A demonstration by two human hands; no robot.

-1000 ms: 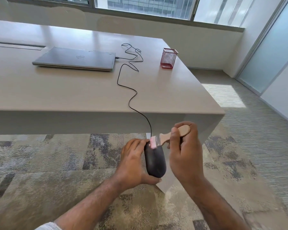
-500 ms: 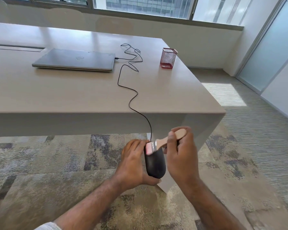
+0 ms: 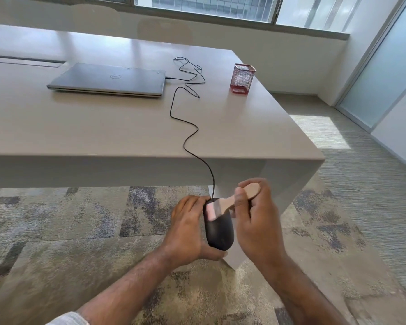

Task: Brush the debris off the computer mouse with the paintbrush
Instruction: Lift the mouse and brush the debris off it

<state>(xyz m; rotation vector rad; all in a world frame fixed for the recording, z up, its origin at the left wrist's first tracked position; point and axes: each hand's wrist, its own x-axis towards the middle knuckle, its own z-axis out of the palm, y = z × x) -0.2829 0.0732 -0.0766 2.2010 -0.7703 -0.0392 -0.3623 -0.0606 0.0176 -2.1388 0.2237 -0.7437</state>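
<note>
A black wired computer mouse (image 3: 219,231) is held in the air below the table's front edge, over the carpet. My left hand (image 3: 188,228) grips it from the left, thumb under its near end. My right hand (image 3: 256,221) grips the wooden handle of a small paintbrush (image 3: 230,201). The brush's pale bristles lie blurred on the mouse's far upper part. The mouse's black cable (image 3: 188,137) runs up over the table edge to the laptop.
A closed grey laptop (image 3: 108,79) lies on the beige table (image 3: 56,127). A red mesh pen holder (image 3: 242,78) stands at the table's right side. Patterned carpet (image 3: 68,231) covers the floor below; glass walls stand at the right.
The brush has swept along the mouse's far end, its bristles moving down and toward me onto the mouse's top. My left hand keeps the mouse in the same place.
</note>
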